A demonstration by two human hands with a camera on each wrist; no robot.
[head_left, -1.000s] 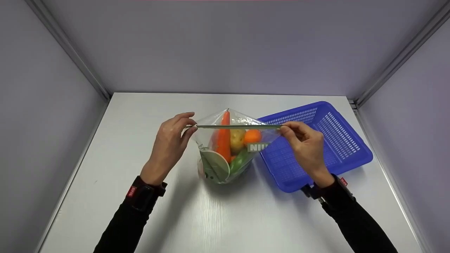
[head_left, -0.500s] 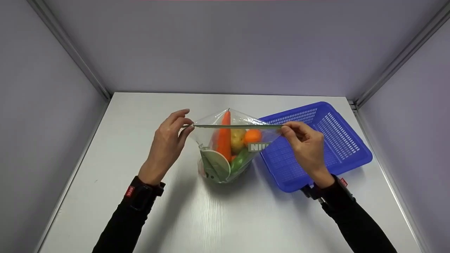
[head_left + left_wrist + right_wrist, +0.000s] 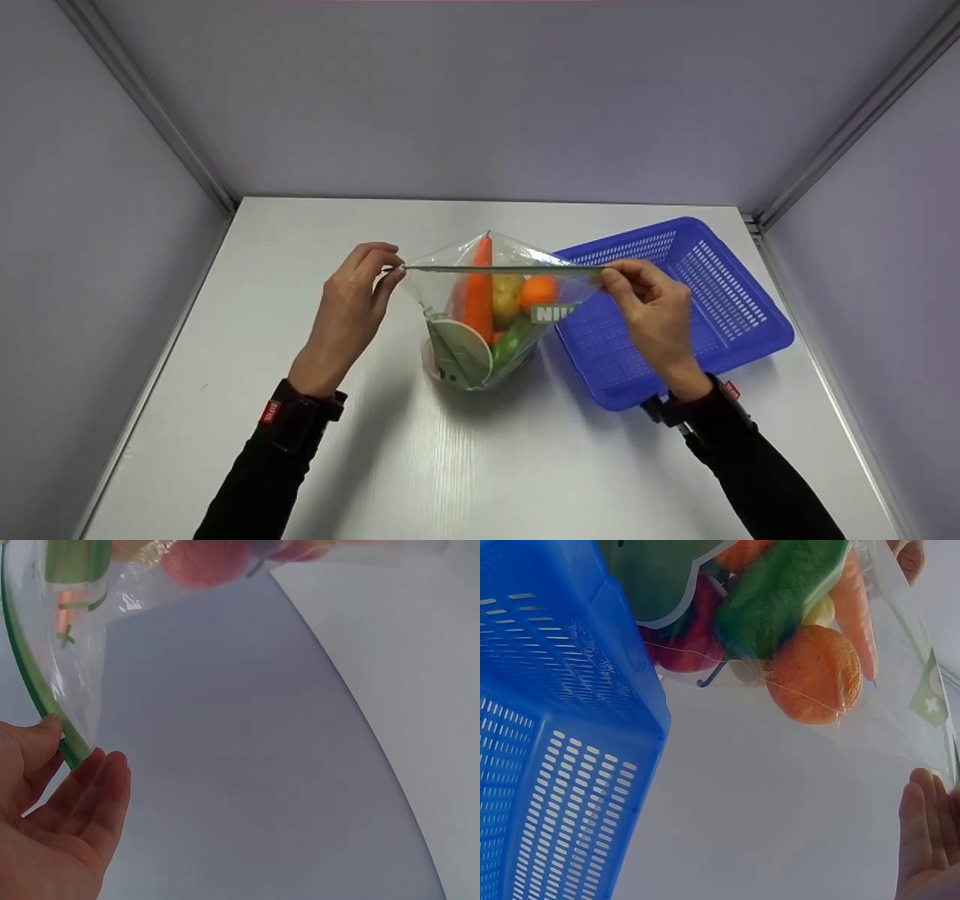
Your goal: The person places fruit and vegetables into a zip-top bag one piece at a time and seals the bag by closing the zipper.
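Note:
A clear zip bag (image 3: 442,289) with a green closure strip (image 3: 502,269) stands on the white table, filled with produce. Through its film show a carrot (image 3: 478,292), a potato (image 3: 508,298), an orange (image 3: 539,292) and a long green vegetable (image 3: 512,341). My left hand (image 3: 347,307) pinches the left end of the strip between thumb and fingers; the left wrist view shows the green strip end (image 3: 71,750) there. At the other end, my right hand (image 3: 652,311) pinches the strip's right corner. The strip is stretched straight between both hands.
A blue perforated basket (image 3: 720,300) sits on the right of the white table (image 3: 300,225), its left side close to the bag and partly under my right hand. Grey panels (image 3: 487,97) enclose the table at the back and sides.
My left hand has slid a little to the left along the strip, out to its end, and its raised fingers have lowered. My right hand and the basket stay put.

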